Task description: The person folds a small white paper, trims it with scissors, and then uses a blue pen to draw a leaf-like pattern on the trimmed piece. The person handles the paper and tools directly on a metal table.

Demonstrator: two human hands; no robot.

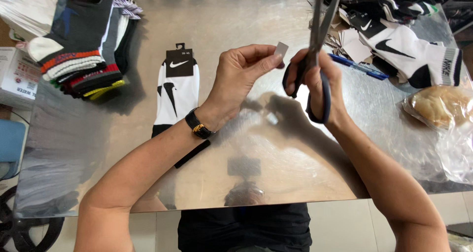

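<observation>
A small white rectangular paper tag [281, 49] is sitting pinched above the table; a black card header label [179, 62] is topping the white-and-black sock; a clear plastic bag [446, 119] is lying right; a white cardboard box [17, 77] is standing left.

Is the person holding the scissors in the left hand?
No, the scissors are in the right hand; the left hand pinches a small white tag.

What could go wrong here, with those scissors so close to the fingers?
The left hand pinches a small white tag right beside the scissors in the right hand, so a fingertip might get nicked. The tiny tag could also slip and drop onto the shiny table.
</observation>
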